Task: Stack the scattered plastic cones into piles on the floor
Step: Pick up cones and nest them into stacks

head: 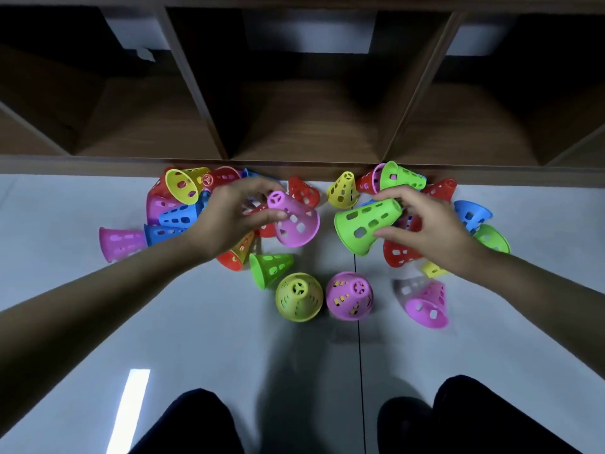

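My left hand (234,213) grips a pink cone (296,221) near its narrow top, lifted above the floor. A green cone (365,226) is held on its side by my right hand (429,224), wide end toward me. Two upright piles stand in front of me: a yellow-topped pile (298,301) and a pink-topped pile (349,295). Several loose cones in red, yellow, blue, green and pink lie scattered behind both hands. A green cone (270,267) lies on its side by the yellow pile, and a pink one (427,304) lies to the right.
A dark wooden shelf unit (304,126) with open compartments runs along the back, its base at the cones' far edge. The floor (196,322) is pale and glossy with a dark seam. My knees (458,421) show at the bottom edge.
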